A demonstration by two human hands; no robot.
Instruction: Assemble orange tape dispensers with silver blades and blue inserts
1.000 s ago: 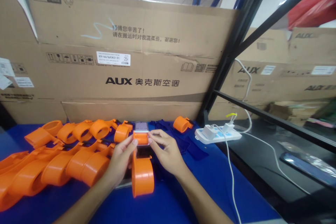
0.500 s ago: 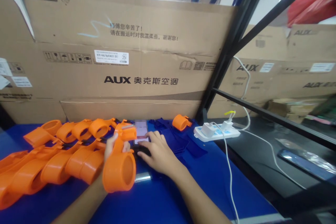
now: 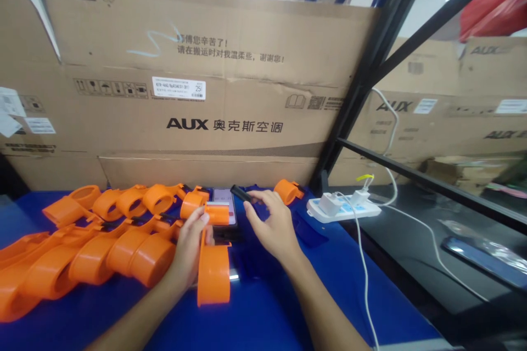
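Note:
My left hand [image 3: 188, 249] is closed on an orange plastic ring holder [image 3: 214, 277], whose wide ring hangs down. A smaller orange sleeve at its top has a silvery strip along it. In my right hand [image 3: 276, 227], thumb and fingers pinch a slim black cylinder [image 3: 240, 193], which points up and left, apart from the holder. Behind my left hand lies a phone [image 3: 224, 195] with a lit screen, partly covered by the holder. A small metal piece [image 3: 234, 274] lies on the table, mostly hidden behind the ring.
Rows of similar orange ring holders [image 3: 132, 249] fill the left side of the blue table [image 3: 263, 318]. Another orange holder [image 3: 285, 191] lies at the back right, near dark blue cloth pieces [image 3: 308, 228]. A white power strip [image 3: 325, 215] with cables sits beside the black rack frame [image 3: 362, 71].
My right hand has risen from beside the phone and now holds the black cylinder. My left hand has moved right and turned the orange holder, so its ring shows side-on.

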